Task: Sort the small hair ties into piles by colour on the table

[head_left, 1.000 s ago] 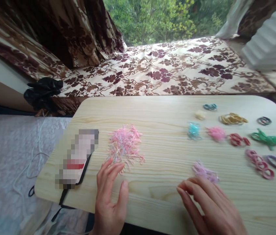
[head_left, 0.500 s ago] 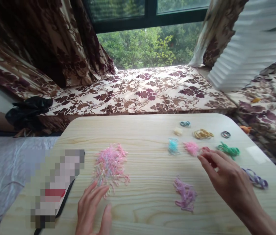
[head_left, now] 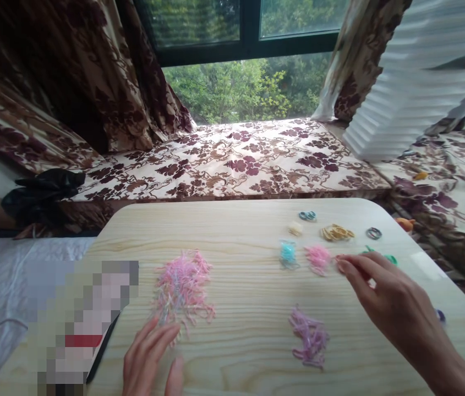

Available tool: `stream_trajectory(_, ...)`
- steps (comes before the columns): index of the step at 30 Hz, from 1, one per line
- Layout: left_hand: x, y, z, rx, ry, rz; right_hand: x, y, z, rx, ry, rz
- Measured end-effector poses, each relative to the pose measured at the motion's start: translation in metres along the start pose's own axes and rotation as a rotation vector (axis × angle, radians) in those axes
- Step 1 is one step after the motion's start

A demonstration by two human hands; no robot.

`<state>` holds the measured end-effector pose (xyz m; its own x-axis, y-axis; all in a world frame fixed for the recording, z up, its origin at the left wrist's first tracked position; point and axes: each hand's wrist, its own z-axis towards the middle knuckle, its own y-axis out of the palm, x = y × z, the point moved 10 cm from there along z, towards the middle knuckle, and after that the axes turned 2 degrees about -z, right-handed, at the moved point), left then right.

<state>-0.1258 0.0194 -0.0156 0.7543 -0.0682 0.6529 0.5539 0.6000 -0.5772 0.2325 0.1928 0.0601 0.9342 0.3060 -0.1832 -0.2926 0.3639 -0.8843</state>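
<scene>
My left hand (head_left: 149, 357) rests at the near edge of a loose pile of pink and pale rubber bands (head_left: 185, 286). Its fingers are spread, with nothing visible in them. Over the right part of the table, my right hand (head_left: 384, 302) has thumb and forefinger pinched together; what they hold, if anything, is too small to make out. Just left of those fingertips lies a small pink bunch of bands (head_left: 318, 259), beside a light-blue bunch (head_left: 287, 254). Green bands (head_left: 389, 258) are partly hidden behind the hand. A purple bunch (head_left: 310, 336) lies nearer me.
Farther back are tan bands (head_left: 337, 232), a cream bunch (head_left: 295, 229), blue-grey bands (head_left: 307, 215) and a dark ring-shaped band (head_left: 373, 233). A blurred-out flat object (head_left: 92, 324) lies on the table's left side. Beyond the table (head_left: 236, 225) is a flower-patterned window seat (head_left: 244, 159).
The whole view has shifted slightly, with the table lower in it. My right hand stays pinched and now covers the red bands and more of the green ones. My left hand remains by the pile.
</scene>
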Motion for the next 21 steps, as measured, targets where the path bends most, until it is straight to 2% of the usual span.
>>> stream_trajectory(2, 0.002, -0.001, 0.001, -0.010, -0.007, -0.013, -0.014, -0.009, -0.017, 0.032, -0.044, 0.037)
stream_trajectory(5, 0.004, -0.002, 0.003, -0.041, -0.006, -0.018, -0.043, -0.014, -0.047, 0.062, -0.181, 0.064)
stream_trajectory(7, 0.009, -0.002, 0.004, -0.079, 0.049, -0.006, -0.060, -0.009, -0.066, 0.039, -0.266, 0.023)
stream_trajectory(10, 0.016, -0.002, 0.004, -0.108, 0.138, 0.017, -0.071, 0.003, -0.084, 0.001, -0.344, -0.055)
stream_trajectory(16, 0.016, -0.001, 0.004, -0.086, 0.163, 0.009, -0.073, 0.021, -0.086, -0.049, -0.357, -0.130)
stream_trajectory(21, 0.022, -0.003, 0.006, -0.039, 0.175, -0.037, -0.071, 0.022, -0.078, -0.058, -0.266, -0.116)
